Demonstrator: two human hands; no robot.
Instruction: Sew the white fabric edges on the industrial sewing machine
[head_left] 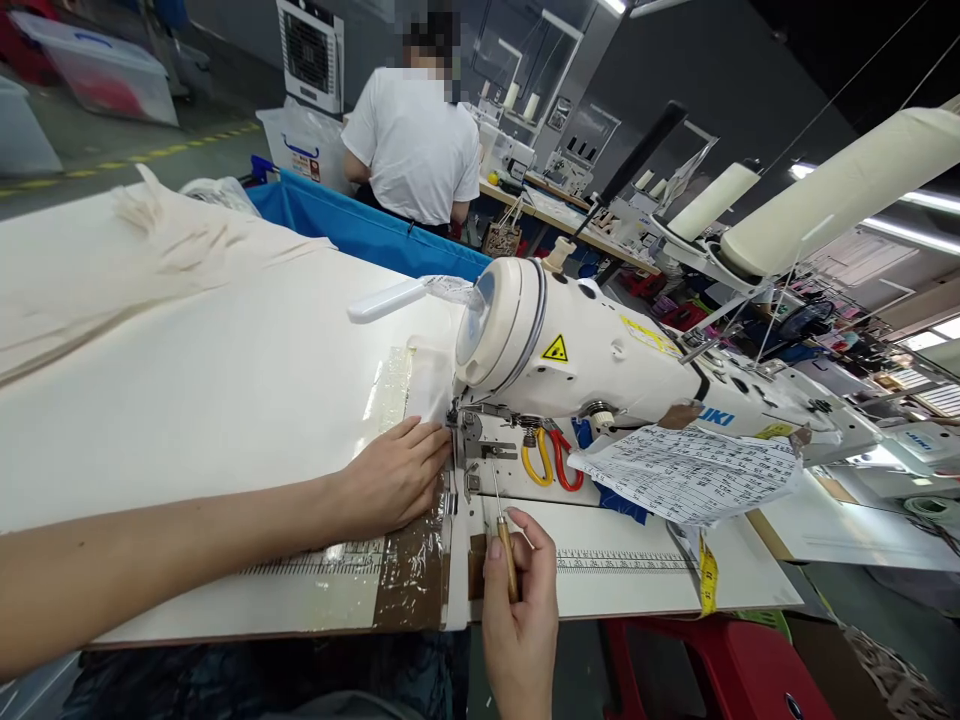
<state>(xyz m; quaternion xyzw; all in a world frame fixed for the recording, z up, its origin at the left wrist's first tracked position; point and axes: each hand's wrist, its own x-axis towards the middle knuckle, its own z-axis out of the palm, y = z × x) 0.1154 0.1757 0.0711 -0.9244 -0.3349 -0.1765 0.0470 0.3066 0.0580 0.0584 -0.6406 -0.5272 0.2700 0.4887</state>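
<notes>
My right hand (519, 610) is closed around the wooden handle of an awl (503, 545). The awl's thin metal tip points away from me over the needle plate (480, 450) of a white sewing machine (585, 325). My left hand (397, 475) lies flat, fingers stretched out, on the taped table just left of the presser foot (454, 410). Its fingertips touch or nearly touch a white fabric piece (429, 385). Whether anything lies under the palm is hidden.
Beside the plate are yellow- and red-handled scissors (551, 458). A printed paper sheet (690, 470) hangs off the machine, near a yellow tape measure (707, 575). Cream cloth (127, 270) is heaped at the left. A person (420, 145) sits beyond a blue fabric bin (360, 225).
</notes>
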